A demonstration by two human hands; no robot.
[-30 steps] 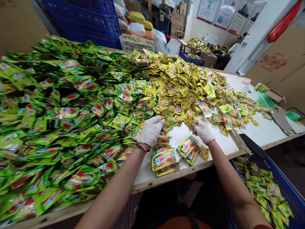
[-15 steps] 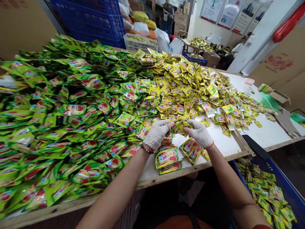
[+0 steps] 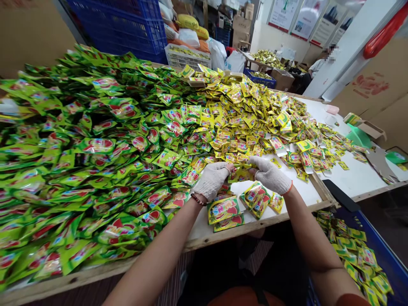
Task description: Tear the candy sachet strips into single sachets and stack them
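My left hand (image 3: pixel 213 180), in a white knit glove with bare fingertips and a beaded bracelet at the wrist, is closed on one end of a small yellow packet (image 3: pixel 241 174). Opposite it, my right hand (image 3: pixel 271 175), gloved the same way, has its fingers pinched at the packet's other end. Just below lie green-and-yellow packets with a watermelon print (image 3: pixel 224 210), overlapping each other. Beside them sit a second small stack of packets (image 3: pixel 256 199) and a single small yellow packet (image 3: pixel 276 202), near the table's wooden edge.
A large heap of green packets (image 3: pixel 105 144) covers the left of the white table (image 3: pixel 357 180). Yellow packets (image 3: pixel 245 106) are piled ahead. At lower right, a blue crate (image 3: pixel 379 238) holds more packets. Blue crates (image 3: pixel 124 29) are stacked behind; a person (image 3: pixel 320 63) is far off.
My right hand has shifted slightly right, and its wrist now leaves the single yellow packet more visible. The left hand has barely moved; both still hold the small packet.
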